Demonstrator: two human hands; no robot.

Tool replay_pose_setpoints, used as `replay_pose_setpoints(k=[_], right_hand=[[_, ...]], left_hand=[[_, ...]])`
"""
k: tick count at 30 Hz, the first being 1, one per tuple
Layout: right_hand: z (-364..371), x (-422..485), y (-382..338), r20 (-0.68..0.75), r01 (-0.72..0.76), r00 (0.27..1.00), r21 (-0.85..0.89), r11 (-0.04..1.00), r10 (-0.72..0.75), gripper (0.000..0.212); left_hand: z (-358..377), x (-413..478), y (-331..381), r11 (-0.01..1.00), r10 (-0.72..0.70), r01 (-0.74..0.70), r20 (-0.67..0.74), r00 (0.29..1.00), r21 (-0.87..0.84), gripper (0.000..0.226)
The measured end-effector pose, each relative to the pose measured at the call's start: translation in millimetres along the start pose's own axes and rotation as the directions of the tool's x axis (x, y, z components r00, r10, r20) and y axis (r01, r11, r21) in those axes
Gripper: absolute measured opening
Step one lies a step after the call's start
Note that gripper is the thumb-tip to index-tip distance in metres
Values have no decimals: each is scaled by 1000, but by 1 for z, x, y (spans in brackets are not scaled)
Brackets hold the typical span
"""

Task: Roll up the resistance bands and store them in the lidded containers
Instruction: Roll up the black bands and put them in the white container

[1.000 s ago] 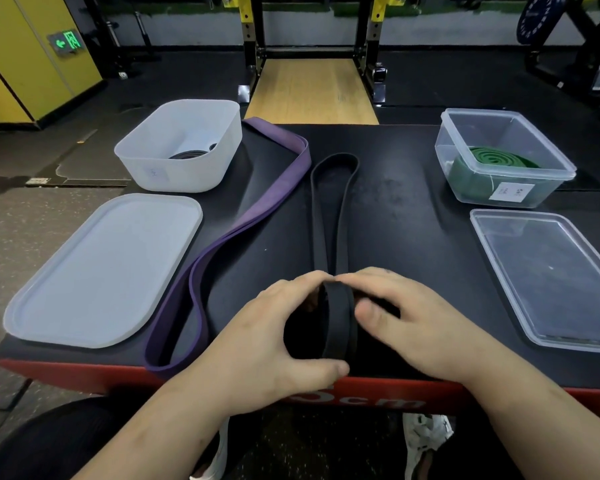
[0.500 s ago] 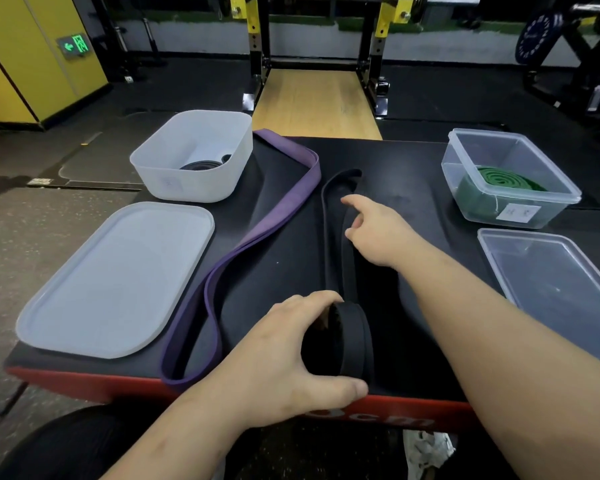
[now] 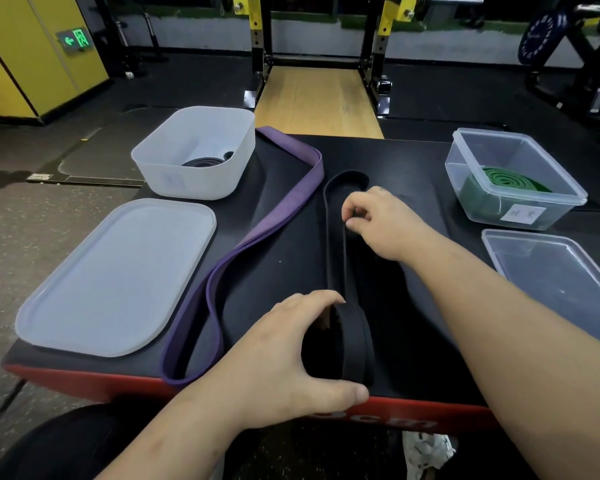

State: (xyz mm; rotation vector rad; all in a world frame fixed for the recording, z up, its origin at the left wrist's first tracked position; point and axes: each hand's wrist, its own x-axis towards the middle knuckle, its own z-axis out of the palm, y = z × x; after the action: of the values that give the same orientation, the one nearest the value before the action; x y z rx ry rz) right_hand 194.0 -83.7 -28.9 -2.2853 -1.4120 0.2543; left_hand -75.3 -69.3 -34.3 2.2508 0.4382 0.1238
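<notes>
The counter [image 3: 413, 161] shows partial lettering on its red edge, "cm". The white label [image 3: 522, 214] on the clear tub [image 3: 465, 168] is unreadable; a green roll [image 3: 503, 178] sits inside. The black band [image 3: 333, 244] lies mid-counter — the left hand [image 3: 281, 355] has its grip curled round the rolled near end, and the right hand [image 3: 385, 223], pointing before, now pinches a far strand.

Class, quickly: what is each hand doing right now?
Left hand: grips the rolled end of the black band.
Right hand: pinches the same band further along.

Black band [image 3: 355, 341]; purple band [image 3: 257, 237]; green roll [image 3: 503, 180]; white frosted tub [image 3: 194, 157]; clear tub [image 3: 513, 174]; desk [image 3: 284, 271] black, red edge.
</notes>
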Motion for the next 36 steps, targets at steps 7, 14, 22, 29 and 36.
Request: replay_pose_setpoints(k=[7,14,22,29,36], right_hand=[[19,12,-18,-10,11,1000,-20,1000,-12,14],[36,13,-23,-46,-46,998,124,991,52,32],[35,7,-25,7,52,999,-9,999,-52,41],[42,18,-41,76,-27,997,-67,997,32,49],[40,28,-36,113,-51,992,-112,992,63,72]], left_hand=[[2,0,0,1000,11,-10,-33,999,19,81],[4,0,1,1000,2,-1,-6,1000,31,86],[1,-1,4,1000,-27,27,-16,1000,7,82],[4,1,2,1000,-22,22,-17,1000,12,83],[3,3,0,999,-35,35,6,999,6,84]])
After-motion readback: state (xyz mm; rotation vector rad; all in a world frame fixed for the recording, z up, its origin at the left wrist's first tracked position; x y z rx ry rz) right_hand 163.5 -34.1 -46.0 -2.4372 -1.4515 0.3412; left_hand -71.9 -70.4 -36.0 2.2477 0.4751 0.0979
